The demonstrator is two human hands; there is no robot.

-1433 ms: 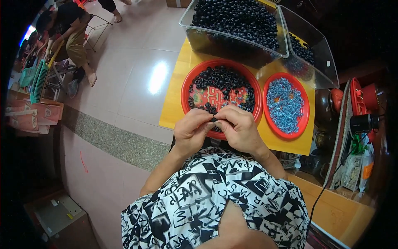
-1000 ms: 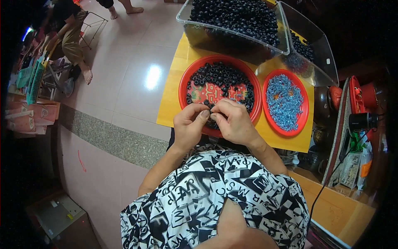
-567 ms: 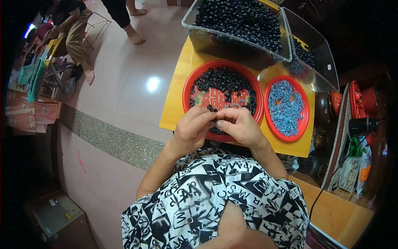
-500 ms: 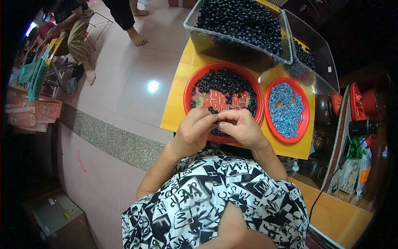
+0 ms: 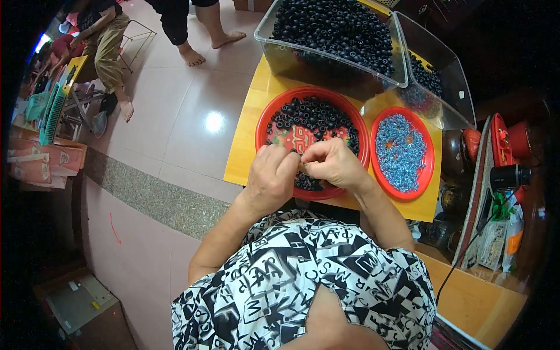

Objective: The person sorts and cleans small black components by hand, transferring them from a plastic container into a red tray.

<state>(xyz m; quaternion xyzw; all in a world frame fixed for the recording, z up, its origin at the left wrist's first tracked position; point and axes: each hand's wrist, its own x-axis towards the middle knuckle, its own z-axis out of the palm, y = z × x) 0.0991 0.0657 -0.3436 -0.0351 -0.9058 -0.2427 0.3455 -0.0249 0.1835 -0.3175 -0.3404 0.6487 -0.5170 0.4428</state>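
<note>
Over the front part of a round red tray [image 5: 366, 143] my two hands meet, fingertips almost touching. My left hand [image 5: 271, 175] is closed, thumb and fingers pinched together. My right hand [image 5: 333, 166] pinches too, its thumb and forefinger beside the left fingertips. Whatever lies between the fingers is too small and hidden to name. Small black ring-like parts [image 5: 315, 114] with hollow centres are heaped along the tray's far side, and more lie under my hands. To the right, an oval-looking red tray [image 5: 430, 154] holds many small shiny blue-silver pieces [image 5: 399, 154].
A clear plastic bin [image 5: 326, 64] full of black parts stands at the table's back, with a second clear bin [image 5: 449, 111] beside it. The yellow tabletop [image 5: 242, 154] ends left of the tray. Barefoot people [image 5: 189, 52] are across the tiled floor. Shelves with packets [image 5: 496, 239] adjoin at right.
My right hand has risen and moved slightly away from me, its fingers bent higher. My left hand has shifted a little left. A person's second bare leg has come into view on the floor.
</note>
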